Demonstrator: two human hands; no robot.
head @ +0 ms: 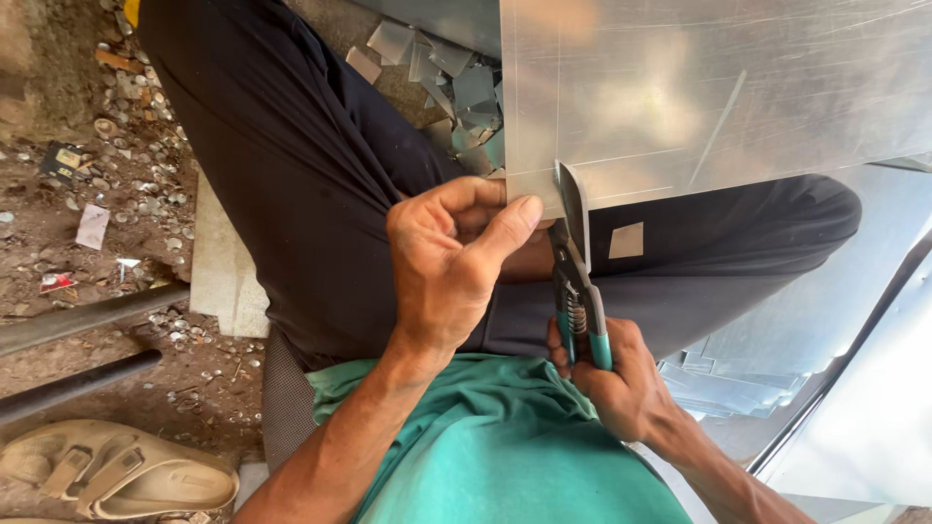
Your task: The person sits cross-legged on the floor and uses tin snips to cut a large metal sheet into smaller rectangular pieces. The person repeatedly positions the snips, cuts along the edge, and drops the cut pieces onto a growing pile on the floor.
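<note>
Over the lap, left hand (451,262) pinches the metal sheet (718,92); right hand (621,378) squeezes green-handled snips (578,281).

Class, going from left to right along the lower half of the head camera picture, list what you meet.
Tan strapped sandal → left hand pinching the shiny metal sheet's edge → teal-handled tin snips → right hand gripping them.

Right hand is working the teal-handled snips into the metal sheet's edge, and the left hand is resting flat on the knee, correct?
Not quite. In the head view the left hand pinches the metal sheet at its edge, beside the blades. The right hand does hold the teal-handled snips.
</note>
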